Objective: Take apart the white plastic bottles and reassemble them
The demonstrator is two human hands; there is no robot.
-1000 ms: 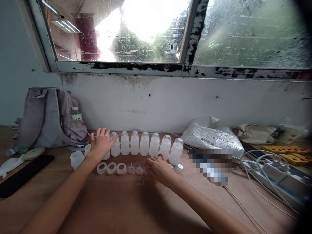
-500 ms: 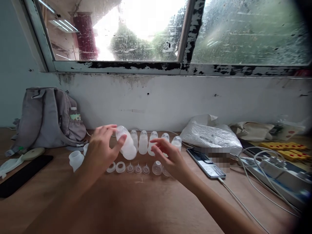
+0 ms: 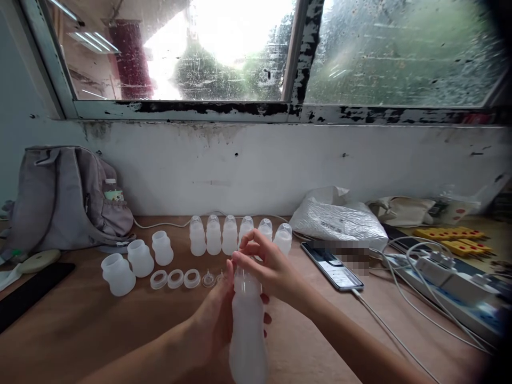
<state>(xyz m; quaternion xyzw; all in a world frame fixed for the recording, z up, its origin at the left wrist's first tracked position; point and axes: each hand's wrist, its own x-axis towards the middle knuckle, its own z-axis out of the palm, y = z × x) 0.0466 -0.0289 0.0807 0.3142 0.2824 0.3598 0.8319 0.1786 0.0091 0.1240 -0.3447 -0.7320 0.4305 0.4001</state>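
Note:
A frosted baby bottle [image 3: 248,320] stands upright close to me, with my left hand [image 3: 218,306] wrapped round it from the left and behind. My right hand [image 3: 266,261] closes its fingertips on the clear domed cap [image 3: 243,280] at the top. Beyond my hands is a row of several capped baby bottles [image 3: 214,234], partly covered by my right hand. To the left stand three open bottle bodies [image 3: 119,276]. Three white collar rings [image 3: 175,279] lie beside them, then clear nipples [image 3: 208,279], some hidden by my left hand.
A phone [image 3: 332,266] on a charging cable and a power strip [image 3: 444,288] lie to the right. Behind them are a silvery plastic package [image 3: 340,218] and yellow blocks [image 3: 452,234]. A grey backpack [image 3: 68,197] and a black flat object [image 3: 36,290] are at the left.
My left hand has come from the bottle row toward me and now holds a bottle upright up close. My right hand has moved onto its cap. The view has shifted slightly right.

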